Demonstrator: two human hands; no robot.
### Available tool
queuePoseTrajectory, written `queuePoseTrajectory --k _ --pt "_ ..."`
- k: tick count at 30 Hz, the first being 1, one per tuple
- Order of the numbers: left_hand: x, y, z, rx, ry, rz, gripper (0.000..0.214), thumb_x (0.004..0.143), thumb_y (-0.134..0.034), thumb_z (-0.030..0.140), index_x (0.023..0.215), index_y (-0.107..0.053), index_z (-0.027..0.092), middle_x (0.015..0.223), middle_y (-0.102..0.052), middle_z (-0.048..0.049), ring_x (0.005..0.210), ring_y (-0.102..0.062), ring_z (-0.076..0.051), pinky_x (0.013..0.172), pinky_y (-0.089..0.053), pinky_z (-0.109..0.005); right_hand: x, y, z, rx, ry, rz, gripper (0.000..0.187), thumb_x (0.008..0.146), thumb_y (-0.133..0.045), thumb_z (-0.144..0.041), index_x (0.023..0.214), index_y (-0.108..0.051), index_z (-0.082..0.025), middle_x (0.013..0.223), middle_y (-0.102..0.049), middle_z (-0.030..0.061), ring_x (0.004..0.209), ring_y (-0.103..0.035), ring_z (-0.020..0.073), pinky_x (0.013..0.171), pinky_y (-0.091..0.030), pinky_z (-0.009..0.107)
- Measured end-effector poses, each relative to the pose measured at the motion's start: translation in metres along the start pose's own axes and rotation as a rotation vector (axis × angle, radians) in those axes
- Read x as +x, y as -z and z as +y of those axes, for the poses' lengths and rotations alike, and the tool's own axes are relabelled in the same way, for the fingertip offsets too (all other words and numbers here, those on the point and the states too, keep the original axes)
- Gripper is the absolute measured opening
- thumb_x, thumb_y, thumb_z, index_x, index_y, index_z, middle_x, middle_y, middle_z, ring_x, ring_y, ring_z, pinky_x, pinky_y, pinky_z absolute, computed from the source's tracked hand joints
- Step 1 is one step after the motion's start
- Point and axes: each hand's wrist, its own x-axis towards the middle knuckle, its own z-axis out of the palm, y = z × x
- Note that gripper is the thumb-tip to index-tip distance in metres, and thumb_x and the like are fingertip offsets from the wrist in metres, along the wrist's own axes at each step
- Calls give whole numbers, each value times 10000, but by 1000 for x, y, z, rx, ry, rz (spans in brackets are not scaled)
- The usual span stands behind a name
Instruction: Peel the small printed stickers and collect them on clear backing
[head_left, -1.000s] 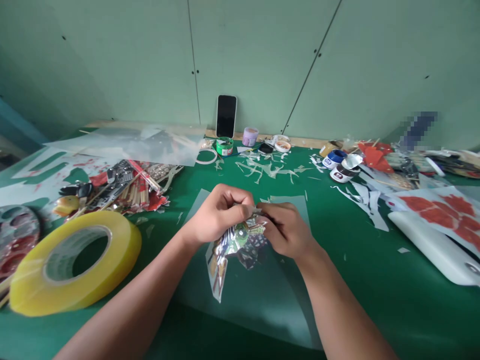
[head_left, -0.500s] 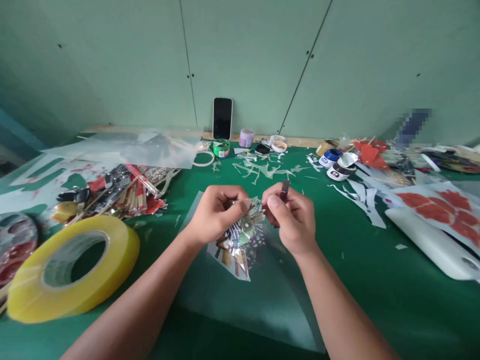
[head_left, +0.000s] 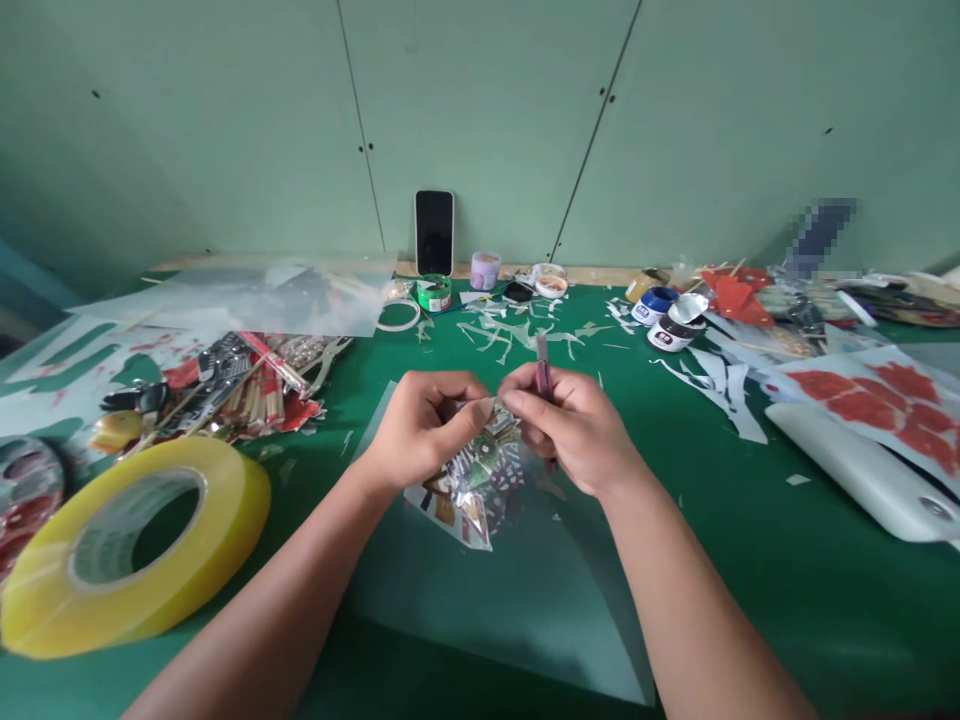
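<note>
My left hand (head_left: 420,425) is closed, pinching the top edge of a shiny foil pinwheel-like piece (head_left: 476,480) with printed patterns. My right hand (head_left: 574,430) is closed too, its thumb and fingers meeting the same edge, and a thin dark pink stick-like tool (head_left: 541,372) stands up out of its grip. Both hands hover over a clear plastic sheet (head_left: 495,590) lying on the green table (head_left: 750,560).
A big yellow tape roll (head_left: 127,545) lies at the left, beside a pile of sticks, pliers and red scraps (head_left: 240,385). A phone (head_left: 434,232) leans on the wall; small paint jars (head_left: 667,320), paper cuttings (head_left: 517,335) and red-printed white sheets (head_left: 877,420) lie at the right.
The foil piece has turned and folded up between my hands. My right hand lifted off it, brought up the thin pink tool, and came back to the edge beside my left thumb.
</note>
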Motion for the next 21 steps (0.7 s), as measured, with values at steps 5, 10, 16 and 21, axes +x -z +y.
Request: queuePoseTrajectory --k 5,10,16,21 --pt "0 1 -2 3 0 45 292 851 -576 338 629 -565 148 572 -504 -6 536 -394 -99 500 -318 -247 -3 -5 2 -265 273 117 273 979 -426 -435 861 -543 -219 603 -388 -55 474 -329 83 465 -275 242" --pt "1 4 -3 219 12 47 210 833 -538 266 662 -576 149 588 -503 8 546 -369 -94 511 -300 -246 -5 -5 4 -633 359 318 187 975 -388 -336 1056 -515 -225 670 -543 -13 543 -496 133 543 -366 276" --pt "9 6 -28 561 119 -53 161 785 -531 247 761 -667 163 625 -587 7 551 -425 -104 530 -303 -249 4 1 6 -719 63 247 167 958 -397 -334 1069 -457 -225 588 -619 -20 491 -537 146 525 -364 266" --pt "16 7 -52 651 168 -215 222 764 -567 253 893 -729 172 798 -728 -44 626 -578 -141 587 -389 -253 11 3 16 -706 -273 75 162 952 -366 -263 1056 -487 -231 554 -621 -31 392 -469 119 417 -327 242"
